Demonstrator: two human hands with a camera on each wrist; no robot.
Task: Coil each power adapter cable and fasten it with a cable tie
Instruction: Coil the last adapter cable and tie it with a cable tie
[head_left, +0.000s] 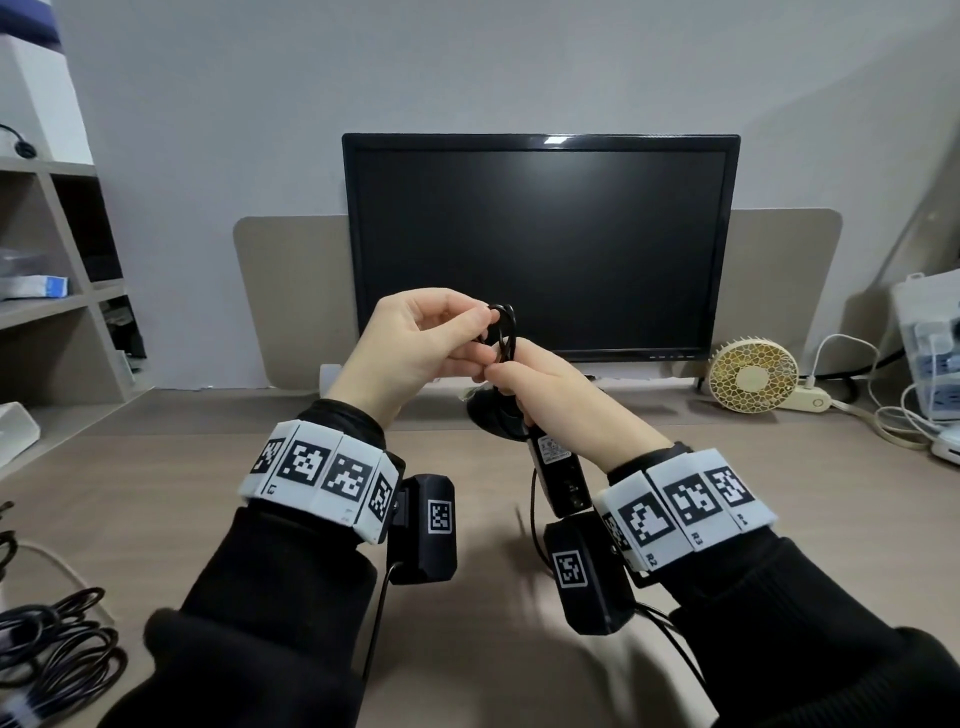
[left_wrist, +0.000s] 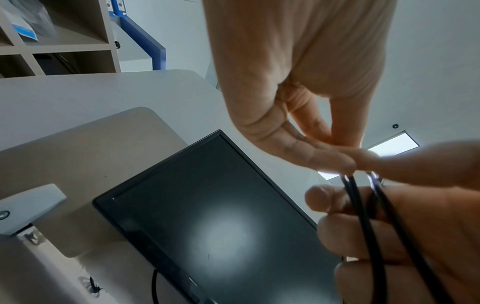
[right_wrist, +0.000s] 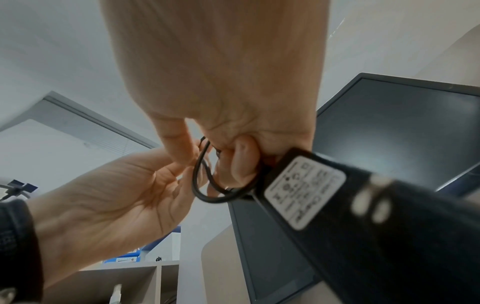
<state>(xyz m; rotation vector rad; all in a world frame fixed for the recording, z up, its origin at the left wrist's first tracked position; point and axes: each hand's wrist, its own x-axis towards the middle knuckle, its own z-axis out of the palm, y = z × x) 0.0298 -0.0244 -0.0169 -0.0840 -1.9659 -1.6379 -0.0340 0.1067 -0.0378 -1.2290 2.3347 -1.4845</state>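
Your right hand (head_left: 550, 395) is closed tight around the black power adapter (head_left: 558, 478) and some loops of its black cable (head_left: 504, 332), and you hold them up in the air over the worktop (head_left: 156, 493), in front of the dark monitor (head_left: 540, 244). Your left hand (head_left: 415, 353) pinches the top of the cable loop with its thumb and fingers. The head view shows the adapter hanging down under your right hand, with a bit of cable drooping beside it. The right wrist view shows the white label (right_wrist: 303, 191) on the adapter up close, but its words are too blurry to read. The left wrist view shows two strands of cable running across your right fingers (left_wrist: 337, 236). A pile of more black cables (head_left: 57, 644) lies at the left edge of the worktop, cut off by the picture. I cannot make out a cable tie.
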